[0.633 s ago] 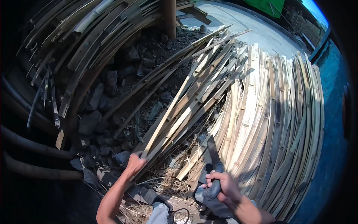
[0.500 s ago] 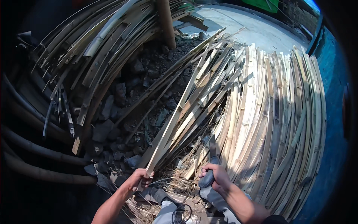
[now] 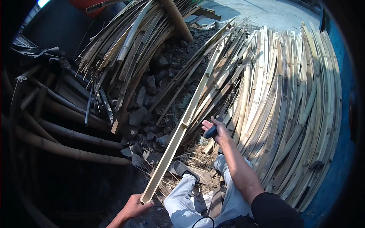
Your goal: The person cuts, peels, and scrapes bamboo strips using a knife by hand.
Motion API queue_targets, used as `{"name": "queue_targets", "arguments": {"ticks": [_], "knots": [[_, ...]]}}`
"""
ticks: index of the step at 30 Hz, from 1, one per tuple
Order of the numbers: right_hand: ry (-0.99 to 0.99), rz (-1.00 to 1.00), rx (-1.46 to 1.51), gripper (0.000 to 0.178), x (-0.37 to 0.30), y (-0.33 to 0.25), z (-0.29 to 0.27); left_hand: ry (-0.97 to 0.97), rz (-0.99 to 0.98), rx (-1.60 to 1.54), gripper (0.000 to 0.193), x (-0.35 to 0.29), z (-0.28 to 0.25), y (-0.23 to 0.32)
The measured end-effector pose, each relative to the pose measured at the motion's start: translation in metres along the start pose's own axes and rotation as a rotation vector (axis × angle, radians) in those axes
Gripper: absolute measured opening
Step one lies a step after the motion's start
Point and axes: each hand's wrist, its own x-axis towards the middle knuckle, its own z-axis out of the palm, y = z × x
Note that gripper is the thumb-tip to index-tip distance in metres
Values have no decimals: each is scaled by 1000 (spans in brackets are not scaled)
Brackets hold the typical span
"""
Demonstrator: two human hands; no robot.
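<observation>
My left hand point(image 3: 134, 207) is closed on the near end of a long split bamboo strip point(image 3: 166, 162). The strip's hollow inner side faces up, with a node ridge across it, and it slants away to the far right over other strips. My right hand point(image 3: 220, 133) holds a knife by its thick dark handle point(image 3: 210, 132), which lies across the palm. Some fingers of that hand are stretched out to the left, beside the strip without touching it. The knife's blade is hard to make out against the dark ground.
A broad row of split bamboo strips point(image 3: 281, 98) covers the right, beside a blue wall point(image 3: 344, 125). Another bamboo pile point(image 3: 131, 41) stands far left, with a round pole point(image 3: 176, 19) against it. Thick bamboo poles point(image 3: 72, 152) lie left. Rubble point(image 3: 142, 110) fills the middle.
My left hand has drawn the bamboo strip down toward me, turning its hollow side up. The right hand has moved farther away with the knife, and its fingers have loosened. The view has shifted left.
</observation>
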Motion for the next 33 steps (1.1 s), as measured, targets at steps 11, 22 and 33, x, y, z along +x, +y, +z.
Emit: {"name": "queue_targets", "arguments": {"ticks": [11,22,33], "knots": [[-280,113,206,36,-21,69,21,537,98,885,24,-152,37,-143],[-469,294,-73,29,-91,144,35,1231,29,957,27,-192,64,-267],[-336,82,-147,14,-80,173,15,1703,-172,470,91,-182,126,-301]]}}
